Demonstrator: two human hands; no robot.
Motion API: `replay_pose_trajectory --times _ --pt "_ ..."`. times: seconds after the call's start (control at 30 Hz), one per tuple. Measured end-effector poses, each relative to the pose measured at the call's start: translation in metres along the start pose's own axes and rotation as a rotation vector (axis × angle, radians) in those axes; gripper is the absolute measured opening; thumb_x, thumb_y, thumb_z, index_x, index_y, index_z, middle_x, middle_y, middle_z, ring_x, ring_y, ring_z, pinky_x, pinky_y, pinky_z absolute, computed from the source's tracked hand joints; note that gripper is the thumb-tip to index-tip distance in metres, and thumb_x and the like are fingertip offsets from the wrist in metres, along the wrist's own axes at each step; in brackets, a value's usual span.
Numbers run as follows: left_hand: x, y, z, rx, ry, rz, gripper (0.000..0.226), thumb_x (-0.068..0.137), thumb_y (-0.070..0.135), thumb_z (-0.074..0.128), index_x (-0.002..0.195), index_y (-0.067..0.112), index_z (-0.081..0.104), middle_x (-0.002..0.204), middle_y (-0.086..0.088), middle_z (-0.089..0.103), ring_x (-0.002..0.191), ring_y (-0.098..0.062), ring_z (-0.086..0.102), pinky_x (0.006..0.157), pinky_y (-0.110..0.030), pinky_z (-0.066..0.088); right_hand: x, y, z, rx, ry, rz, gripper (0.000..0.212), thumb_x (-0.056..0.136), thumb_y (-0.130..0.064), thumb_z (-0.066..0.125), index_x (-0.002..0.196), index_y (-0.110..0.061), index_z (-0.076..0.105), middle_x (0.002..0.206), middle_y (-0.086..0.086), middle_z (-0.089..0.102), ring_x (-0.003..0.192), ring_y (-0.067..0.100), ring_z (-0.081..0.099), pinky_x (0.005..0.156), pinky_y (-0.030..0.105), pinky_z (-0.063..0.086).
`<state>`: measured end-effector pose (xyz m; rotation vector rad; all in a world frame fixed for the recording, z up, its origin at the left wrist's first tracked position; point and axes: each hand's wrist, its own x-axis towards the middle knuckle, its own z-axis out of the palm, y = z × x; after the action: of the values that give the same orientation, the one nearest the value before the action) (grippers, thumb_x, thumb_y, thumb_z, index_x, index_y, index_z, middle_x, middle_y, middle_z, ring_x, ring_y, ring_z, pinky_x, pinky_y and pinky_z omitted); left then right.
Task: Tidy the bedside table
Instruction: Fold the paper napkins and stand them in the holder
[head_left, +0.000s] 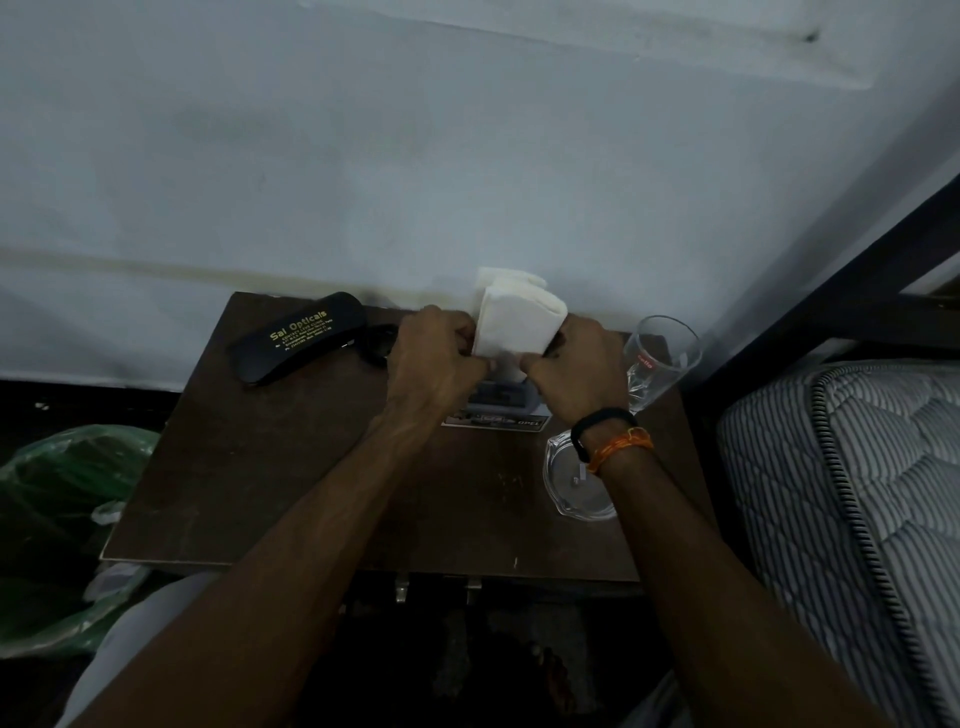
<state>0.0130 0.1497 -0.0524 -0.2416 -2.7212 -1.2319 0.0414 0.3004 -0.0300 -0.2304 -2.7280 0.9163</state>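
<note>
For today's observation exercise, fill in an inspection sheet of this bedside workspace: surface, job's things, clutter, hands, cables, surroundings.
Surface: dark brown wooden bedside table, scuffed.
Job's things: white folded tissue paper, held above the table; black glasses case with gold lettering at rear left.
Clutter: clear drinking glass at rear right; clear glass ashtray; printed card under the hands.
Hands: left hand and right hand both pinch the tissue.
Cables: nothing seen.
Surroundings: pale wall, striped mattress, green plastic bag.

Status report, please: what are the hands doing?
Both hands, left and right, grip white tissue. Held above table. Glass close by right hand.
</note>
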Motion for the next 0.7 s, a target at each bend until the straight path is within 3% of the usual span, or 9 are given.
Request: replay_pose_trajectory --times 0.1,0.17,0.23,0.37,0.5,0.6,0.7 --pt "0.0030 0.0056 -0.0081 -0.088 -0.003 0.007 0.029 0.067 0.028 0.085 0.085 0.010 0.071 0.076 0.002 0.066 0.066 -0.004 0.056 0.060 -0.014 0.041 0.0024 -0.0016 -0.0006 0.002 0.012 -0.023 0.020 0.072 -0.017 0.075 0.091 -0.015 0.072 0.082 0.005 0.074 0.079 0.021 0.068 0.065 0.033 0.057" --pt "0.0041 0.0066 -0.0110 -0.124 0.022 0.004 0.029 0.070 0.031 0.084 0.084 0.010 0.070 0.078 0.001 0.067 0.071 -0.013 0.061 0.063 -0.022 0.048 0.0026 -0.0035 -0.0023 -0.008 0.017 -0.041 0.020 0.072 -0.017 0.076 0.092 -0.014 0.072 0.082 0.005 0.074 0.078 0.021 0.067 0.065 0.036 0.057" --pt "0.0038 0.0061 -0.0114 -0.110 0.054 0.001 0.028 0.072 0.031 0.082 0.081 0.007 0.071 0.079 -0.004 0.069 0.075 -0.018 0.062 0.066 -0.031 0.050 0.0015 -0.0049 -0.0041 -0.019 0.006 -0.047 0.023 0.074 -0.015 0.075 0.096 -0.012 0.071 0.084 0.006 0.073 0.079 0.021 0.067 0.066 0.030 0.055" --pt "0.0032 0.0033 -0.0091 -0.078 0.051 -0.019 0.032 0.072 0.031 0.083 0.093 0.007 0.077 0.089 -0.009 0.073 0.081 -0.019 0.065 0.071 -0.025 0.049 -0.0004 -0.0039 -0.0029 -0.052 -0.006 -0.067 0.027 0.073 -0.012 0.074 0.100 -0.013 0.072 0.088 0.007 0.074 0.084 0.024 0.067 0.068 0.026 0.050" --pt "0.0017 0.0018 -0.0082 -0.100 0.008 -0.023 0.038 0.070 0.028 0.085 0.101 0.006 0.077 0.091 -0.011 0.076 0.082 -0.020 0.069 0.078 -0.033 0.057 -0.0022 -0.0013 0.0029 -0.071 -0.034 -0.077 0.029 0.076 -0.014 0.073 0.106 -0.014 0.070 0.095 0.007 0.075 0.091 0.026 0.068 0.079 0.036 0.057" --pt "0.0017 0.0008 -0.0084 -0.081 0.013 -0.018 0.035 0.069 0.029 0.085 0.095 0.007 0.078 0.086 -0.009 0.076 0.080 -0.019 0.069 0.076 -0.037 0.058 0.0001 -0.0003 0.0029 -0.055 -0.023 -0.076 0.022 0.074 -0.017 0.071 0.095 -0.016 0.069 0.086 0.003 0.073 0.083 0.023 0.067 0.067 0.032 0.054" --pt "0.0025 0.0012 -0.0097 -0.062 0.022 -0.002 0.030 0.070 0.031 0.084 0.087 0.007 0.076 0.079 -0.005 0.074 0.074 -0.016 0.065 0.067 -0.031 0.054 0.0012 -0.0004 -0.0005 -0.040 -0.004 -0.089 0.016 0.075 -0.017 0.072 0.089 -0.013 0.067 0.079 0.001 0.069 0.076 0.017 0.060 0.053 0.018 0.035"
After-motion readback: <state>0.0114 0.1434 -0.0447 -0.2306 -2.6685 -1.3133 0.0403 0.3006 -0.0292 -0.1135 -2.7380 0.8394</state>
